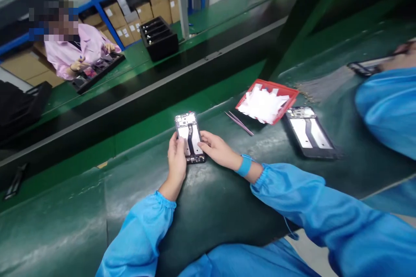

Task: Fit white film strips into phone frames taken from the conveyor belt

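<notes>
An opened phone [190,138], its circuit board and dark ribbon cable exposed, is held upright between my two hands over the green mat. Along its left edge my left hand [177,156] is closed, thumb on the front. From the right side my right hand [214,148] grips the other edge with thumb and fingers; a blue strap circles that wrist. To the right of the phone lie tweezers [239,123]. Beyond them a red tray [289,108] holds white slips [264,103]. A second opened phone [310,133] rests to the right of the tray.
The green work table [65,225] runs along a sunken belt with a metal rail [136,88]. A co-worker's blue sleeve [390,108] is at the right. Across the line, a person in pink [87,45] handles a black tray, near a black divided box [159,39].
</notes>
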The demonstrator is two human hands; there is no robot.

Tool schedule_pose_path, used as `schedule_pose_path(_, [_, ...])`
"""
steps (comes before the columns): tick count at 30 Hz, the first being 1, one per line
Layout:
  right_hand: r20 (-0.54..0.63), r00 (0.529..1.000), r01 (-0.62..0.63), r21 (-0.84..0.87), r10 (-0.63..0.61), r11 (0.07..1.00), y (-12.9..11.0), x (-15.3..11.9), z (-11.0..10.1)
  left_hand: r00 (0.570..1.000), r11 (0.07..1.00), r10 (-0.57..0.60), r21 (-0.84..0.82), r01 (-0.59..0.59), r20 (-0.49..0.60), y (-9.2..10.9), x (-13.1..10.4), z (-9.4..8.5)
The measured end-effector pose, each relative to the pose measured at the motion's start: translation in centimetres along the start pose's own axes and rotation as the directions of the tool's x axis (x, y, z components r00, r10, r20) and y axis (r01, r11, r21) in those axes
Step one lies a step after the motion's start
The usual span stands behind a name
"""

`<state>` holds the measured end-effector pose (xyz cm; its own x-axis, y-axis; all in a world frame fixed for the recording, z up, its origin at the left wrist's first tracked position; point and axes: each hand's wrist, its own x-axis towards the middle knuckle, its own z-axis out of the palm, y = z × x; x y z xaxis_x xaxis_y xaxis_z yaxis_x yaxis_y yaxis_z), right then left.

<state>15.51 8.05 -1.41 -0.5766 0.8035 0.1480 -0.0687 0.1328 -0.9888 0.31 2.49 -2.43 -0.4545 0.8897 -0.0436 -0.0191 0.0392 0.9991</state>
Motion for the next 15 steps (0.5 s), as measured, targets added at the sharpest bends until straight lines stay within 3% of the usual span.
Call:
schedule_pose_path(3, [0.000, 1.000, -0.013, -0.102, 0.013, 0.995, 0.4, 0.1, -0.7, 0.979, 0.998, -0.056, -0.015, 0.060, 0.198, 0.5, 0.9, -1.2])
schedule_pose_path(5, [-0.013, 1.000, 0.006, -0.196, -0.009, 0.981, 0.2, 0.0, -1.1, 0.967, 1.000, -0.029, 0.000, 0.030, 0.254, 0.5, 0.9, -1.5])
schedule_pose_path(11, [-0.105, 0.962, 0.163, -0.515, -0.250, 0.842, -0.9, -0.4, -1.2, 0.957, 0.984, 0.160, 0.040, -0.175, 0.240, 0.4, -0.5, -0.8])
schedule_pose_path(15, [-0.176, 0.900, 0.208, -0.629, -0.398, 0.749, -1.4, -0.8, -1.1, 0.945, 0.908, 0.240, 0.294, -0.299, 0.221, 0.2, -1.1, -1.7])
